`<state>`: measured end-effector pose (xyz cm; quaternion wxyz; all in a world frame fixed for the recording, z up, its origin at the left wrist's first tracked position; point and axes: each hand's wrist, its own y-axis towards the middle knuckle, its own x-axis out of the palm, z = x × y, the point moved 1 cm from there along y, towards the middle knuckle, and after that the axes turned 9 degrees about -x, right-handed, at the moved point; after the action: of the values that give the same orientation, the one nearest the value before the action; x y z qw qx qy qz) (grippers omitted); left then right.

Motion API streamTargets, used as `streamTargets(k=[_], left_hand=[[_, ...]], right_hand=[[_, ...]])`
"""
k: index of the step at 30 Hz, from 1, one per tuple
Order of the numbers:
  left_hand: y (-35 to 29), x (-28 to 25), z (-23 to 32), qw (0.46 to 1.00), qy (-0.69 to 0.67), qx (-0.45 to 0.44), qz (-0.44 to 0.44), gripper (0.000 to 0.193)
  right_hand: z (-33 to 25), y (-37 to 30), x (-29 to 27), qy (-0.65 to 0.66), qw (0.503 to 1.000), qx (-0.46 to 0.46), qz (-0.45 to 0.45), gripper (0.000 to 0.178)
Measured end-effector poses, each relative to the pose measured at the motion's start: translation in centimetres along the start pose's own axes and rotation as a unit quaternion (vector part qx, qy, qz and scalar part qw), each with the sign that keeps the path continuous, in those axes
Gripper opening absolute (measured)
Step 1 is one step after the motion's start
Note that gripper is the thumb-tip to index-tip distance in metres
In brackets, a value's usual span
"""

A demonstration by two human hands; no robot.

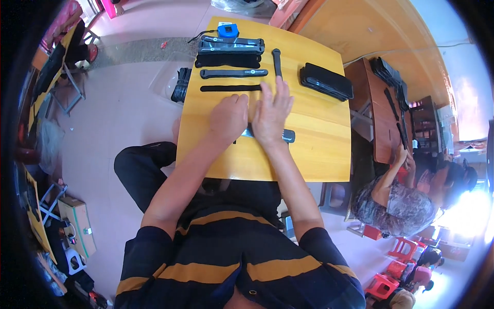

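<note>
My left hand (230, 119) is closed just above the yellow table (319, 159); whatever its fingers hold is hidden. Beside it my right hand (271, 116) has its fingers stretched out and apart. Under the right palm lies a grey strap (288, 136), its rounded, printed end sticking out on the right. Just beyond the hands are a thin black strap (226, 88) and a wider grey strap with a black edge (221, 73). A narrow dark strap (277, 62) points away from me, past my right fingertips.
Stacked black and grey straps (229, 61) lie at the far left, with a blue device (228, 31) beyond. A pile of black straps (327, 81) is on the right. Black cords (180, 85) hang by the left edge. A co-worker (393, 201) sits at a brown table (381, 123).
</note>
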<state>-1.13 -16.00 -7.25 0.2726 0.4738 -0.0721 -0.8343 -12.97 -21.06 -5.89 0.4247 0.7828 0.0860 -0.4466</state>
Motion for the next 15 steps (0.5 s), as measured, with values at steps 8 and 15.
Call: streamTargets(k=[8,15], left_hand=[[-0.9,2.1,-1.1,0.995,0.081,0.061,0.018,0.007],[-0.7,1.6,-0.8,0.995,0.079,0.064,0.019,0.005]], right_hand=[[2.2,-1.7,1.8,-0.02,0.997,-0.038,-0.062,0.054],[8.2,-3.4,-0.7,-0.09,0.992,0.024,-0.086,0.043]])
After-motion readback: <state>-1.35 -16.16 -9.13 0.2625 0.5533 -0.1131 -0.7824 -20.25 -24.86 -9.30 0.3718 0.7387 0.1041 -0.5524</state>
